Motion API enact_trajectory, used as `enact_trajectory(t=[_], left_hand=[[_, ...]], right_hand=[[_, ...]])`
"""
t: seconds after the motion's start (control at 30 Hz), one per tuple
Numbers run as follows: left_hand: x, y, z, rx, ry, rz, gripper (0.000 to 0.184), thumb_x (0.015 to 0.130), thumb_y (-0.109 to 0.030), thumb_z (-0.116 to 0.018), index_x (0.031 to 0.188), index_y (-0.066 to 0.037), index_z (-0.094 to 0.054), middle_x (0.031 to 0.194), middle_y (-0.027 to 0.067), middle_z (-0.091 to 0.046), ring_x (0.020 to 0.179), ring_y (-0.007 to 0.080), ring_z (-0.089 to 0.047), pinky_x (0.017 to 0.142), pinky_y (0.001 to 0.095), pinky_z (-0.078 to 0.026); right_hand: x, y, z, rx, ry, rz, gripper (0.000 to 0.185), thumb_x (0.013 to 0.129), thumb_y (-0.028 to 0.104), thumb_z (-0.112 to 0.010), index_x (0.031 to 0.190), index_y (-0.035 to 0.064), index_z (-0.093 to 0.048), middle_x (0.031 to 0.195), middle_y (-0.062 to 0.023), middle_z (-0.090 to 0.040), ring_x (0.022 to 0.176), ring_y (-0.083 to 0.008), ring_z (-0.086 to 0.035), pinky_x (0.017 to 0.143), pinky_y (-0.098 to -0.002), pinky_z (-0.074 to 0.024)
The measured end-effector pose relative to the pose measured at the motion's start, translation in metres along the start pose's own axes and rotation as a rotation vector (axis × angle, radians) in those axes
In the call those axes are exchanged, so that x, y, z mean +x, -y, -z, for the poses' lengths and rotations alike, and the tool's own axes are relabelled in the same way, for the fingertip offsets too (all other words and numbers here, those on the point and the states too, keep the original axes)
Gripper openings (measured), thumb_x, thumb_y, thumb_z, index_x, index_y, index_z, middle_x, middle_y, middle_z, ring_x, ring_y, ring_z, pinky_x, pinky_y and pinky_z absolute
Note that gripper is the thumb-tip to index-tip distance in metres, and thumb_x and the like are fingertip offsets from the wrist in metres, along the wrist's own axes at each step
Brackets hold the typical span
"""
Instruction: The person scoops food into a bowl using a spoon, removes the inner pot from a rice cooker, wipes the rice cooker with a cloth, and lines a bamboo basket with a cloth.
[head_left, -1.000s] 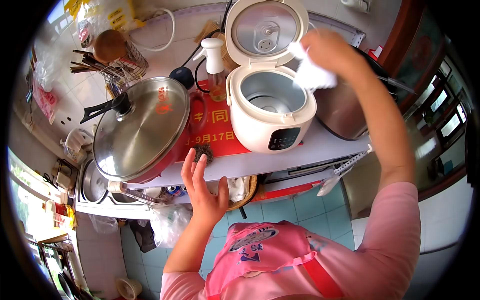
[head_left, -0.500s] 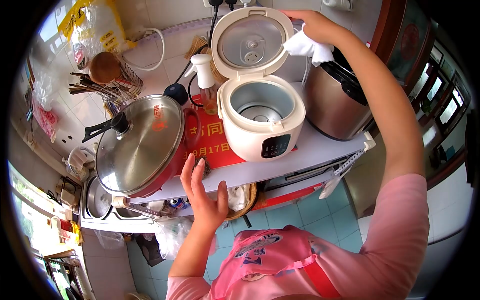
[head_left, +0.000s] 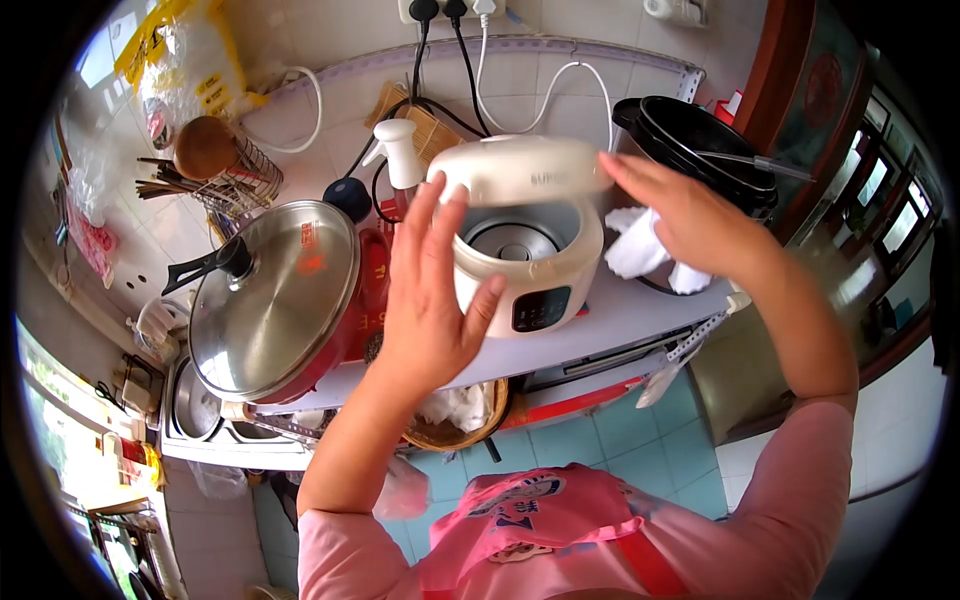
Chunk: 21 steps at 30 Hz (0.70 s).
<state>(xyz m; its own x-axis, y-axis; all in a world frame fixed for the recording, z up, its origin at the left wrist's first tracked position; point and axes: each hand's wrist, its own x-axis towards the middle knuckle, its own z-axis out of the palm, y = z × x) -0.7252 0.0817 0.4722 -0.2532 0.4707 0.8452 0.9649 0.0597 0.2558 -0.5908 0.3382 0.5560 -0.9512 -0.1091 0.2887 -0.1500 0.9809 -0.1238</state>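
Note:
A small cream rice cooker [head_left: 480, 300] stands on the shelf, its lid [head_left: 520, 172] tilted partway down over the pot. The grey inner pot [head_left: 510, 240] still shows beneath the lid. My right hand [head_left: 690, 215] has its fingertips at the lid's right edge, with a white cloth [head_left: 640, 245] held under the palm and hanging down. My left hand [head_left: 430, 300] is raised in front of the cooker's left side, fingers stretched and thumb apart, holding nothing. Its fingertips overlap the lid's left end; whether they touch it I cannot tell.
Left of the cooker sits a wide red pan with a glass lid [head_left: 275, 300]. A white spray bottle [head_left: 400, 150] stands behind. A dark-rimmed pot [head_left: 700, 140] is at the right. Power cords [head_left: 470, 80] run up to the wall socket. Below hangs a basket [head_left: 495, 410] with white cloth.
The lid has swung from upright to partly lowered. My right hand came down and forward with the cloth. My left hand rose towards the cooker.

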Motion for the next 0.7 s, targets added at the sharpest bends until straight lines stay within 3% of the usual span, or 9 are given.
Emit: enact_trajectory(t=[0.1, 0.17, 0.3, 0.37, 0.4, 0.5, 0.53, 0.63, 0.7], left_hand=[[-0.005, -0.013, -0.010, 0.030, 0.113, 0.008, 0.073, 0.083, -0.029, -0.067, 0.144, -0.009, -0.032, 0.148, 0.0186, -0.031, 0.136, 0.0413, -0.030, 0.105, 0.0629, -0.022], [-0.006, -0.020, -0.014, 0.108, 0.223, -0.041, 0.073, 0.084, -0.031, -0.064, 0.144, -0.005, -0.030, 0.146, 0.0192, -0.035, 0.136, 0.0406, -0.032, 0.109, 0.0580, -0.019], [-0.013, -0.025, -0.027, 0.146, 0.351, -0.028, 0.074, 0.083, -0.035, -0.066, 0.143, -0.008, -0.031, 0.144, 0.0148, -0.040, 0.135, 0.0338, -0.037, 0.109, 0.0604, -0.016], [-0.015, -0.025, -0.029, 0.181, 0.336, -0.039, 0.075, 0.082, -0.035, -0.066, 0.142, -0.008, -0.032, 0.143, 0.0140, -0.042, 0.134, 0.0320, -0.039, 0.109, 0.0599, -0.016], [-0.016, -0.025, -0.029, 0.177, 0.349, -0.031, 0.075, 0.082, -0.035, -0.067, 0.142, -0.009, -0.032, 0.143, 0.0138, -0.042, 0.134, 0.0319, -0.039, 0.109, 0.0599, -0.016], [-0.021, -0.025, -0.033, 0.186, 0.362, -0.024, 0.074, 0.081, -0.037, -0.067, 0.142, -0.009, -0.034, 0.143, 0.0134, -0.042, 0.134, 0.0312, -0.039, 0.109, 0.0593, -0.016], [-0.023, -0.025, -0.035, 0.188, 0.368, -0.022, 0.074, 0.081, -0.038, -0.067, 0.141, -0.009, -0.035, 0.143, 0.0133, -0.042, 0.134, 0.0310, -0.039, 0.109, 0.0590, -0.017], [-0.028, -0.026, -0.037, 0.218, 0.366, -0.025, 0.073, 0.080, -0.041, -0.066, 0.140, -0.010, -0.038, 0.144, 0.0129, -0.041, 0.134, 0.0303, -0.039, 0.108, 0.0577, -0.018], [-0.028, -0.029, -0.036, 0.199, 0.382, -0.009, 0.075, 0.078, -0.038, -0.069, 0.141, -0.010, -0.038, 0.144, 0.0137, -0.040, 0.134, 0.0310, -0.039, 0.108, 0.0579, -0.018]], right_hand=[[-0.017, 0.001, -0.012, 0.043, 0.060, -0.014, 0.078, 0.071, -0.019, -0.044, 0.144, 0.0088, -0.036, 0.145, -0.0179, -0.038, 0.127, -0.0336, -0.045, 0.104, -0.0340, -0.0400], [-0.026, 0.007, -0.017, 0.031, 0.074, -0.035, 0.078, 0.071, -0.019, -0.045, 0.143, 0.0109, -0.037, 0.146, -0.0160, -0.037, 0.125, -0.0343, -0.048, 0.101, -0.0355, -0.0430], [-0.034, 0.010, -0.020, 0.091, 0.184, -0.088, 0.069, 0.077, -0.014, -0.043, 0.140, 0.0131, -0.042, 0.145, -0.0139, -0.039, 0.116, -0.0350, -0.053, 0.096, -0.0391, -0.0464], [-0.040, 0.006, -0.019, 0.018, 0.296, -0.072, 0.065, 0.077, -0.013, -0.045, 0.137, 0.0134, -0.048, 0.142, -0.0130, -0.044, 0.115, -0.0336, -0.055, 0.093, -0.0395, -0.0476], [-0.047, 0.005, -0.021, 0.053, 0.207, -0.048, 0.059, 0.074, -0.013, -0.045, 0.126, 0.0108, -0.058, 0.133, -0.0120, -0.054, 0.111, -0.0325, -0.057, 0.091, -0.0396, -0.0481], [-0.053, 0.009, -0.005, 0.209, 0.257, -0.142, 0.053, 0.069, -0.013, -0.043, 0.114, 0.0065, -0.064, 0.120, -0.0115, -0.061, 0.105, -0.0317, -0.059, 0.090, -0.0387, -0.0482], [-0.053, 0.008, -0.004, 0.247, 0.131, -0.042, 0.046, 0.065, -0.013, -0.042, 0.102, 0.0014, -0.065, 0.106, -0.0126, -0.065, 0.100, -0.0314, -0.061, 0.089, -0.0377, -0.0486], [-0.044, 0.006, 0.014, 0.227, -0.052, 0.047, 0.043, 0.064, -0.012, -0.041, 0.099, -0.0015, -0.063, 0.102, -0.0151, -0.064, 0.099, -0.0306, -0.062, 0.088, -0.0354, -0.0486], [-0.032, 0.005, 0.014, 0.206, -0.376, 0.056, 0.042, 0.063, -0.013, -0.040, 0.097, -0.0024, -0.062, 0.101, -0.0156, -0.063, 0.096, -0.0280, -0.062, 0.088, -0.0335, -0.0481]])
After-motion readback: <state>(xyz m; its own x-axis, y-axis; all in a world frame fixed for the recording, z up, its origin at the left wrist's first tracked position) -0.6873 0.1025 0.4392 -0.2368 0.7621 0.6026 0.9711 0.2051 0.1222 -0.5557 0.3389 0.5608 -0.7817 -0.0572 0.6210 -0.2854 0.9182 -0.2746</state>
